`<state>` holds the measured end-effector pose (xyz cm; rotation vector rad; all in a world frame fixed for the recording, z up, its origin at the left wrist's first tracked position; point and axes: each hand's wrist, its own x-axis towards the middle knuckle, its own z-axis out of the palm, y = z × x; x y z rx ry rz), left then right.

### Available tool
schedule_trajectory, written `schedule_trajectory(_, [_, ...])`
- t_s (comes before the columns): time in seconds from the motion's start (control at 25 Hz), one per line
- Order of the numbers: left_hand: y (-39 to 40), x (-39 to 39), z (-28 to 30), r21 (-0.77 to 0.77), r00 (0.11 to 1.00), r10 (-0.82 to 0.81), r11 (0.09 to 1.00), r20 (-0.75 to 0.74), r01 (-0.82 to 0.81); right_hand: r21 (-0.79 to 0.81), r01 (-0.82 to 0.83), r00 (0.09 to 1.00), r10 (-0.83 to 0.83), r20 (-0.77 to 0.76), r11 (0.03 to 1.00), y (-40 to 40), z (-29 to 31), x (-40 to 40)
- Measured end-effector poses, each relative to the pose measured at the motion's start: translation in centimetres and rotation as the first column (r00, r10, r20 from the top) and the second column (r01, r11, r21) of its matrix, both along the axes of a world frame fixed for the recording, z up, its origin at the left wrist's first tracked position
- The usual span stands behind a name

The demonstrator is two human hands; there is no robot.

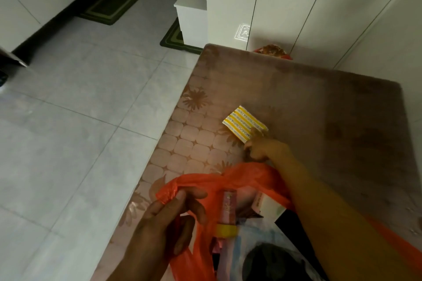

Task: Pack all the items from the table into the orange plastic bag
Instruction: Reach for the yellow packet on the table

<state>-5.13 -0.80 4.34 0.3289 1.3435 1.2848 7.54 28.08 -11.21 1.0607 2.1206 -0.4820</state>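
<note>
Orange plastic bag [249, 173] lies open at the near edge of the table [319, 98], its mouth turned toward the person. The left hand [169, 219] pinches the bag's left rim between thumb and fingers, its grip clamped on the thin plastic and lifting it a little off the table. Inside the bag show a pink tube [228, 207] with a yellow band [226, 231] at its near end and, just to its right, a small white box [269, 205]; other things lie deeper in but are too dim to tell.

The right hand [260, 148] reaches across the bag's far rim to a yellow-and-white striped packet [245, 123], which lies flat on the table just beyond the bag. Its fingers are curled, and the grip closes on the packet's near right corner.

Past the table's far edge stand white cabinet doors [296, 7], with a reddish patterned thing [272, 51] low against them. On the tiled floor [80, 98] to the left lie two green mats [114, 3].
</note>
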Motion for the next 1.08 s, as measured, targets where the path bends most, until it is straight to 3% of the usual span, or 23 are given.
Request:
schedule_trajectory(0.16, [0.0, -0.2, -0.6, -0.016, 1.000, -0.007, 1.000, -0.010, 0.007, 0.009, 0.225, 0.973, -0.224, -0.061, 0.974, 0.5, -1.9, 0.7])
schedule_trajectory(0.44, [-1.4, 1.0, 0.5, 0.010, 1.000, 0.003, 1.000, -0.021, -0.002, -0.044, 0.336, 0.926, -0.338, -0.169, 0.941, 0.3, -0.9, 4.6])
schedule_trajectory(0.6, [-2.1, 1.7, 0.8, 0.004, 0.999, 0.021, 1.000, -0.034, -0.021, -0.040, 0.294, 0.918, -0.293, -0.268, 0.955, -0.1, -1.5, 5.9])
schedule_trajectory(0.72, [-2.0, 1.8, 0.6, 0.004, 1.000, 0.014, 1.000, -0.027, -0.013, 0.031, 0.227, 0.949, -0.214, -0.229, 0.973, -1.1, 1.5, 6.0])
schedule_trajectory(0.92, [-1.2, 1.5, -0.7, -0.011, 1.000, 0.019, 1.000, 0.001, -0.019, 0.099, -0.036, 0.992, 0.047, -0.113, 0.994, -0.9, 2.5, 5.2])
schedule_trajectory(1.08, [-0.1, 0.7, -1.6, -0.030, 1.000, 0.017, 0.999, 0.013, -0.016, 0.057, 0.044, 0.997, -0.041, -0.060, 0.997, 0.5, -0.3, 4.1])
